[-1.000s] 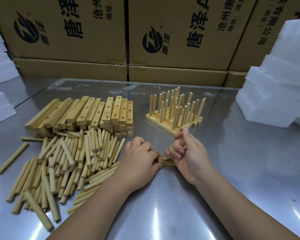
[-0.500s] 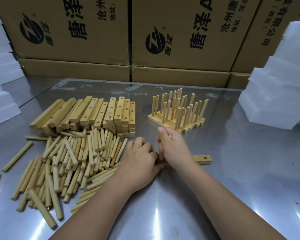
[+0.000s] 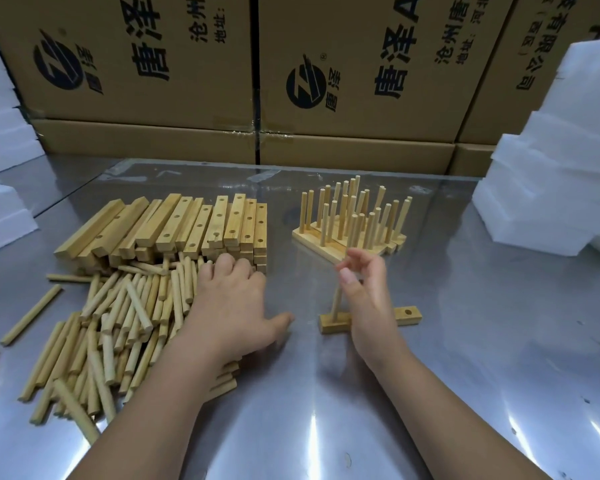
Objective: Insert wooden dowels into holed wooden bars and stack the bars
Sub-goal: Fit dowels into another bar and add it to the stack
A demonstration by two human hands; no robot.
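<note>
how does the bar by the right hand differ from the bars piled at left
The single bar lies alone on the table; the piled bars are packed side by side in layers. The single bar has one dowel standing near its left end; the piled bars' visible holes are empty. Both are pale wood with round holes.

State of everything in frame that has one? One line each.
Bar: lying flat, left hole filled, right hole empty.
Dowel: upright in bar, leaning slightly.
Finished bars: grouped, dowels standing.
Bar pile: stacked flat, visible holes empty.
Loose dowels: heaped, not inserted.
Left hand: open, palm down on loose dowels.
Right hand: open, fingers relaxed beside dowel; contact unclear.
</note>
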